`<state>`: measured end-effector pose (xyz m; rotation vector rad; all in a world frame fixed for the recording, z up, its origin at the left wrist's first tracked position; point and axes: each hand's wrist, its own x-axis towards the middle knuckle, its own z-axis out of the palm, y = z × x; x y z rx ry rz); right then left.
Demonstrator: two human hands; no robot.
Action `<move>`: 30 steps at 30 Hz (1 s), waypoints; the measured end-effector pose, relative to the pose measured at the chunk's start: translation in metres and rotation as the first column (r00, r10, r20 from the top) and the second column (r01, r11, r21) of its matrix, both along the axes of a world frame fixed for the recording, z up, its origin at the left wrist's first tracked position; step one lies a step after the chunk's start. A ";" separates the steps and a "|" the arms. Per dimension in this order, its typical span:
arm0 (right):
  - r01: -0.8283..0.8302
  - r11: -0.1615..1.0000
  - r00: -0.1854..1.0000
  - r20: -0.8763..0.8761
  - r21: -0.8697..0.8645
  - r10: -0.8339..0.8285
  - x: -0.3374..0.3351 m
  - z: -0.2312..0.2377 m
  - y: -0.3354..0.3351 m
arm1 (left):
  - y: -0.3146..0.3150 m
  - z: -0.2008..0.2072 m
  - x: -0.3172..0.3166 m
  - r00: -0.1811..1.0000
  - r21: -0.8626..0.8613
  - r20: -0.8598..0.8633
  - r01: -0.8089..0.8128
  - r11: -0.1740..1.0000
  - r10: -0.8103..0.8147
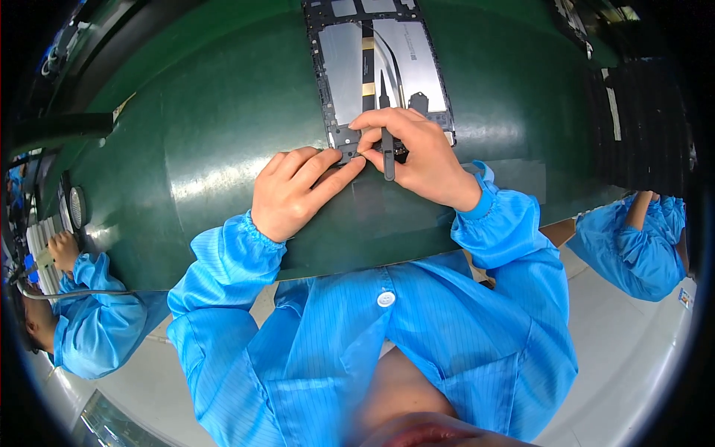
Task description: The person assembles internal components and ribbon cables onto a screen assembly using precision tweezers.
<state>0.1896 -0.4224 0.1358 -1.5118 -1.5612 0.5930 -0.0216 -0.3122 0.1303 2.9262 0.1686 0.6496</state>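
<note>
An opened tablet-like device (346, 71), with a black frame, silver panels and a dark and gold flat cable down its middle, lies on the green mat. My left hand (290, 190) rests at its near left corner, fingers apart and fingertips on the edge; the thumb reaches toward my right fingertips. My right hand (424, 153) keeps black tweezers (388, 153) tucked among its fingers, their tips pointing away from me. Its thumb and forefinger come together over the device's near edge; whether a small part lies between them is hidden.
The green mat (223, 97) covers the bench. A co-worker's blue sleeve (97, 320) and hand are at the left, near a round metallic object (77, 207). Another person's blue sleeve (629, 246) shows at the right. A black arm or tube (67, 130) juts in at the left.
</note>
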 end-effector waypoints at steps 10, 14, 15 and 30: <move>0.016 0.999 0.990 -0.142 -0.035 -0.021 0.008 0.007 -0.010 | -0.003 -0.002 0.003 0.999 -0.141 -0.022 -0.042 0.989 0.039; 0.031 0.990 0.882 -0.462 -0.139 -0.093 0.013 0.025 -0.033 | -0.004 -0.001 0.003 0.997 -0.203 -0.044 -0.065 0.977 0.057; 0.026 0.990 0.882 -0.462 -0.142 -0.089 0.010 0.020 -0.035 | -0.004 -0.001 0.004 0.997 -0.221 -0.052 -0.066 0.973 0.056; 0.142 0.975 0.919 -0.342 -0.172 -0.194 -0.008 -0.008 -0.037 | -0.005 0.000 0.006 0.998 -0.248 -0.021 -0.058 0.967 0.055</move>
